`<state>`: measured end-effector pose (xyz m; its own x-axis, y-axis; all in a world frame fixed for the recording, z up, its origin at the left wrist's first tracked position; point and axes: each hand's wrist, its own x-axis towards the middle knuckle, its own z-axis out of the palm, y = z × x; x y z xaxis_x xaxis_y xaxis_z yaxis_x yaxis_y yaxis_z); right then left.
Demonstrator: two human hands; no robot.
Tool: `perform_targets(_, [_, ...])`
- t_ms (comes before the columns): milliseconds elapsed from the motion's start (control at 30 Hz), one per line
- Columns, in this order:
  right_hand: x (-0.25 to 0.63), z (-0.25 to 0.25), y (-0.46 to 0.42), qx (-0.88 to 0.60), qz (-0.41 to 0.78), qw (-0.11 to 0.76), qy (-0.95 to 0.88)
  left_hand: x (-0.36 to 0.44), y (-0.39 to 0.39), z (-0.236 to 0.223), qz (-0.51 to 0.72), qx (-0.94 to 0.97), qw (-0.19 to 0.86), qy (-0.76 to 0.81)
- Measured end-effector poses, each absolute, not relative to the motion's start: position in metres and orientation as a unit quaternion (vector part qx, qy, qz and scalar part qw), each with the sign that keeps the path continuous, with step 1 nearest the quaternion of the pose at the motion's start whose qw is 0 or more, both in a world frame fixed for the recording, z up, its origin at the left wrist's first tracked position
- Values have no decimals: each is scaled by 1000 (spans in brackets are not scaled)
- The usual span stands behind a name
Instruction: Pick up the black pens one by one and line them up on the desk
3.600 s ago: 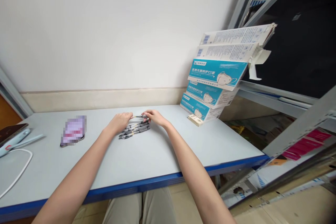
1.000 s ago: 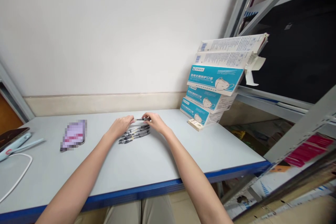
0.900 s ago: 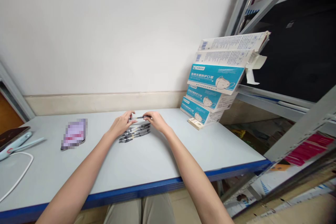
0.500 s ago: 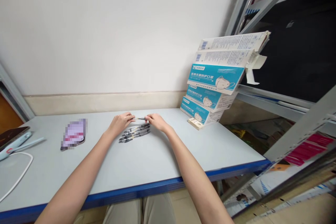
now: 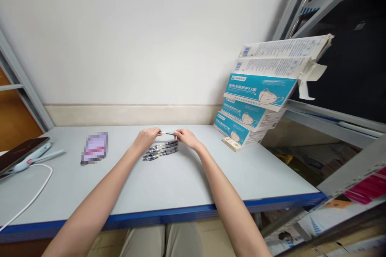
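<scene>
A slim pen (image 5: 167,133) spans the gap between my two hands, just above the table. My left hand (image 5: 147,137) is closed on its left end, and the fingers of my right hand (image 5: 184,138) pinch its right end. Several clear-barrelled pens with dark parts (image 5: 161,150) lie side by side on the tabletop, right below and in front of the held one. Fine detail of the held pen's tip is too small to make out.
Stacked blue-and-white mask boxes (image 5: 256,92) lean at the right, with a small box (image 5: 231,144) at their foot. A pixelated phone-like object (image 5: 94,148) lies left. Farther left are a dark tablet (image 5: 21,154), a pale blue device (image 5: 36,157) and a white cable (image 5: 39,192). Metal shelving (image 5: 340,128) borders the right.
The camera view has swung a little left, so things sit farther right. Between my hands, more of the pen now shows, its middle looking darker than before. The loose pens stay on the table.
</scene>
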<state>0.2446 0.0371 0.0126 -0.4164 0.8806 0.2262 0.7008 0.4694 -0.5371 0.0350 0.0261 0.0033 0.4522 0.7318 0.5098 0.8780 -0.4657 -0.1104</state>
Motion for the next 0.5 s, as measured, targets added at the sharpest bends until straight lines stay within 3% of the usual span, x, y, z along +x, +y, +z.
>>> perform_targets(100, [233, 12, 30, -471, 108, 300, -822, 42, 24, 1, -192, -833, 206, -476])
perform_targets(267, [217, 7, 22, -431, 178, 280, -839, 40, 26, -3, -200, -830, 160, -496])
perform_targets(500, [228, 21, 20, -589, 26, 251, -768, 5, 36, -8, -131, -781, 169, -586])
